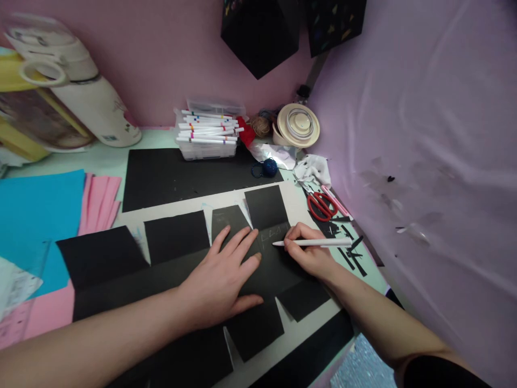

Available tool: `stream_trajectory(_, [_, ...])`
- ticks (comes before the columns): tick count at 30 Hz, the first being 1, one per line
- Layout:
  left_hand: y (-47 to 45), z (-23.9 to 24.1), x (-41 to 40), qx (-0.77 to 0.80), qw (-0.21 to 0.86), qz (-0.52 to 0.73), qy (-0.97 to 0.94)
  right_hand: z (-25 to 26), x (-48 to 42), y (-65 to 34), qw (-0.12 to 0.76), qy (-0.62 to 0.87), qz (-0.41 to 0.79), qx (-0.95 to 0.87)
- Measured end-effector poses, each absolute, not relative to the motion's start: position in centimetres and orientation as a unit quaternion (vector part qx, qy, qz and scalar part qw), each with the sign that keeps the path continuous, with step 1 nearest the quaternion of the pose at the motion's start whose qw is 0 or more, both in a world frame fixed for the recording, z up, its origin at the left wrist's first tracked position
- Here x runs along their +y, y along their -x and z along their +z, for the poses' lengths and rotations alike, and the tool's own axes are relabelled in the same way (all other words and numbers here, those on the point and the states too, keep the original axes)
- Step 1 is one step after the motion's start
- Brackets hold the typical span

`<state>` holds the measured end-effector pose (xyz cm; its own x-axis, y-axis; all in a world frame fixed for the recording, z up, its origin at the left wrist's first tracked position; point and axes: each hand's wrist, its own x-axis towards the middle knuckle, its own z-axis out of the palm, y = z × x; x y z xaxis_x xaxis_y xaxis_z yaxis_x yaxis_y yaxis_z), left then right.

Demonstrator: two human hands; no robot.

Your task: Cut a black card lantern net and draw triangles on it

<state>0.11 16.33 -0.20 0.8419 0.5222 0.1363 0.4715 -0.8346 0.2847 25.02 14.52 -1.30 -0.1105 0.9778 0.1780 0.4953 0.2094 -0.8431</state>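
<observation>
A black paper cutout [173, 253] with several flaps lies flat on a pale sheet in the middle of the desk. My left hand [224, 277] rests on it palm down, fingers spread and flat, pressing the paper. My right hand [309, 250] pinches a white pen [319, 243] that lies almost level, its tip pointing left at the black paper just right of my left fingertips. Faint pale marks [274, 235] show on the paper beside the pen tip.
A clear box of white markers [208, 134] sits at the back by twine, a tape roll [299, 125] and a blue ball. Red scissors [322, 205] and black paper scraps lie right. Blue paper [36, 215] and pink paper [99, 199] lie left; a white flask [81, 86] stands far left.
</observation>
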Motion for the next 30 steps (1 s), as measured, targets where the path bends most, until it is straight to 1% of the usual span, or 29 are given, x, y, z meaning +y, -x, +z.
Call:
stream_trajectory(10, [-0.1, -0.13, 16.3, 0.262, 0.119, 0.089, -0.953, -1.5, 14.68, -24.83, 0.399, 0.568, 0.278, -0.664])
stream_trajectory(16, [-0.17, -0.08, 16.31, 0.262, 0.116, 0.086, -0.954, -1.6, 14.74, -24.92, 0.4, 0.571, 0.286, -0.658])
stream_trajectory(22, [-0.09, -0.14, 16.32, 0.262, 0.119, 0.091, -0.954, -1.77, 14.58, -25.25, 0.452, 0.547, 0.31, -0.633])
stream_trajectory(30, [-0.08, -0.31, 16.34, 0.261, 0.12, 0.101, -0.952, -1.38, 14.36, -25.05, 0.406, 0.536, 0.309, -0.672])
